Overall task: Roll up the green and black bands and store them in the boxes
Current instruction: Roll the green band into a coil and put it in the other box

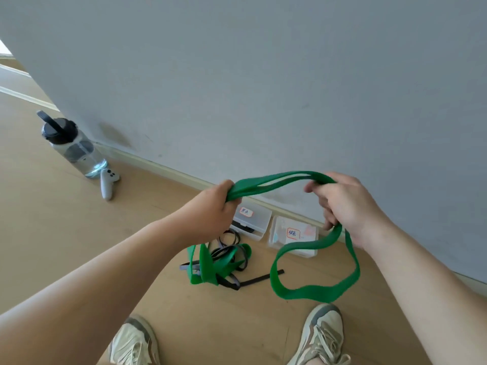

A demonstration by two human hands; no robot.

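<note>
Nearest the lens were the person's two bare forearms, reaching forward from the lower corners, and between them, at the bottom edge, a left shoe (134, 341) and a right shoe (324, 335) in pale worn fabric stood on the wooden floor (52, 233). The left hand (213, 206) had its fingers (230, 206) curled tight round one end of a green band (274, 181), which ran doubled across the gap to the right hand (345, 206). There the band passed over the top of the curled fingers (320, 192) and was held again lower in the same hand, from where a long loop hung down in the air above the floor. Beyond the left hand, on the floor, lay a heap of bands (210, 267), green and black ones tangled together, with a black strip (263, 277) stretched out flat just beside it. Behind the heap, against the skirting board, two clear boxes sat side by side, each with a handwritten label: the left box (259, 219) showed something black inside, and the right box (295, 238) stood partly behind the hanging loop. Well apart to the left, a water bottle (72, 146) with a dark lid stood near the grey wall (237, 75), and a white controller (108, 183) leaned against its base.
</note>
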